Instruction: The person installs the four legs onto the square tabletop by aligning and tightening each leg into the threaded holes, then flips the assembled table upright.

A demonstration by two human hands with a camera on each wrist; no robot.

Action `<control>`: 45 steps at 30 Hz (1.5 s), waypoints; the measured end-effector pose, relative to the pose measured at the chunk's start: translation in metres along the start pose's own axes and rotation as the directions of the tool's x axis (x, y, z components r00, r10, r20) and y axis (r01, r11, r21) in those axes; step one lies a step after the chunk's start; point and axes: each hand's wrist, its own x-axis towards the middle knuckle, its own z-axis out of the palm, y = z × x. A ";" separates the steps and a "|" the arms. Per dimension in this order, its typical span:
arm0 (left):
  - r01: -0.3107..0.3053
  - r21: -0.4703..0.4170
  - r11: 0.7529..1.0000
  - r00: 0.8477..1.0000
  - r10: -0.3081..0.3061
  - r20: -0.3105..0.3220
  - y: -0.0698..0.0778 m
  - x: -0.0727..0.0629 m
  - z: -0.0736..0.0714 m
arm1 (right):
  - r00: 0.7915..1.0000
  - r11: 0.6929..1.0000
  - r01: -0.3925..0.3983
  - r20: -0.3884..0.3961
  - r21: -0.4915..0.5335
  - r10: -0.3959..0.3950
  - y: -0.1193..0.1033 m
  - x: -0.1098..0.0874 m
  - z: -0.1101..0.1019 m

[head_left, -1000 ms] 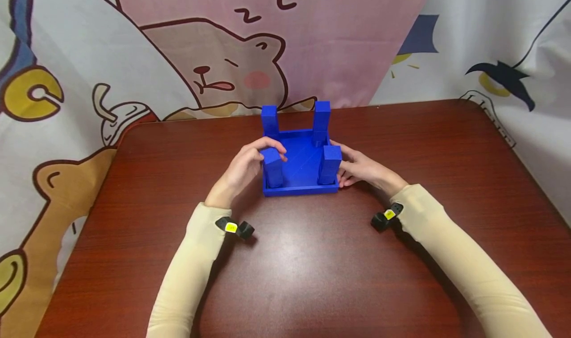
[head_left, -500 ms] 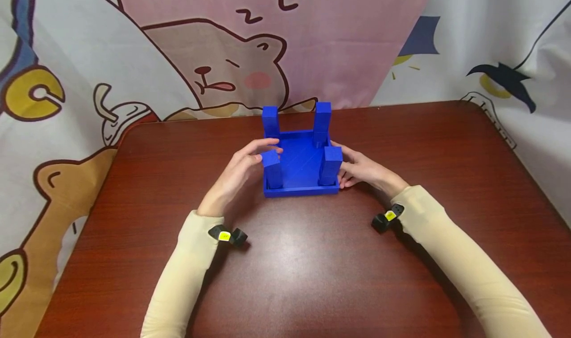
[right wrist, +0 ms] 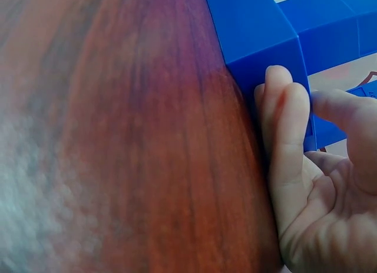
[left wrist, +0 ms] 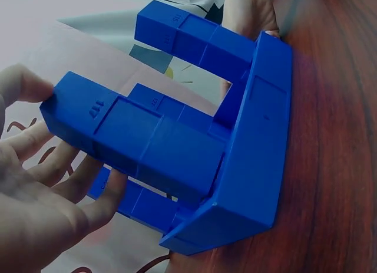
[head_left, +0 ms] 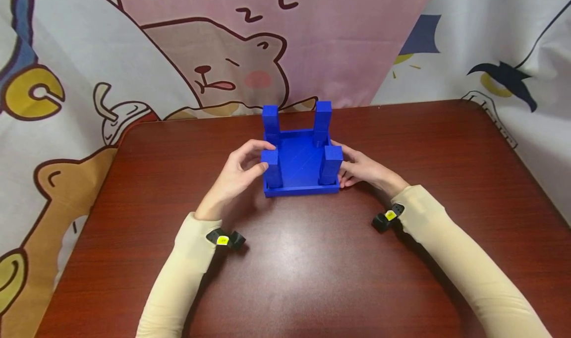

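Observation:
A blue square tray (head_left: 302,191) with raised walls stands on the table, with an upright blocky post at each corner. My left hand (head_left: 234,174) holds the near-left post (head_left: 273,173) by its upper part. In the left wrist view the thumb presses one side of this post (left wrist: 126,131), near the number 117, and the fingers lie along the other side. At the tray's right wall, my right hand (head_left: 368,171) grips the side beside the near-right post (head_left: 330,167). Its fingers (right wrist: 290,122) lie against the outer wall, low by the tabletop.
Behind the tray's middle rise the far-left post (head_left: 270,122) and the far-right post (head_left: 322,122). The brown wooden table (head_left: 312,268) ends at the back against a cartoon-printed curtain (head_left: 339,40). Both sleeves carry small black wrist cameras.
My left hand has drawn back to the left, its fingers loosening and then closing around the near-left post. That post now stands straighter. The right hand has stayed in place.

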 end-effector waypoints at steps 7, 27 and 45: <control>0.046 -0.145 0.988 0.997 -0.037 0.065 -0.013 0.007 0.001 | 1.000 1.000 0.003 -0.005 -0.004 -0.003 -0.002 -0.001 0.001; 0.058 -0.393 0.918 0.977 0.028 0.210 -0.031 0.023 -0.004 | 1.000 1.000 -0.008 -0.021 0.001 0.008 0.002 0.004 0.002; -0.019 -0.013 1.000 1.000 0.019 0.017 0.001 -0.003 -0.005 | 1.000 1.000 -0.012 -0.022 0.005 0.012 0.002 0.002 0.001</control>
